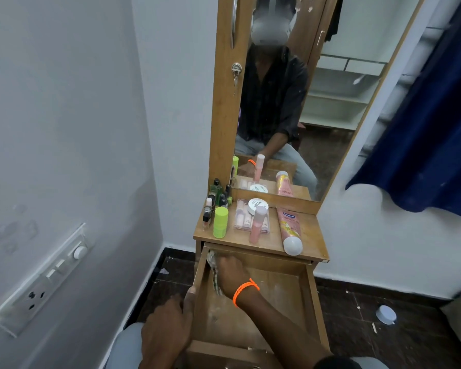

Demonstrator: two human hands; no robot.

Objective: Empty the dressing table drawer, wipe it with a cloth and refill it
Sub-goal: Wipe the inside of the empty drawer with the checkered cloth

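Right hand (pixel 230 272) deep in the drawer's (pixel 310 294) far left corner, grip pressed down onto a crumpled cloth (pixel 215 278) and bunching it against the left wall. Left hand (pixel 168 323) outside, thumb hooked over the left rim, fingers curled round the side to steady it. Drawer pulled well out, bare inside apart from the cloth, pale smears on the wood floor. Above, on the tabletop (pixel 310 230): pink tube (pixel 289 227) lying flat with its white cap just beside the front edge, pink bottle (pixel 257 225) and green bottle (pixel 220 222) upright.

Likely risks: hard scrubbing shaking the unit, rolling the tube off into the drawer; tall bottles toppling; far corner under the overhang left unwiped; drawer tipping if pulled further.
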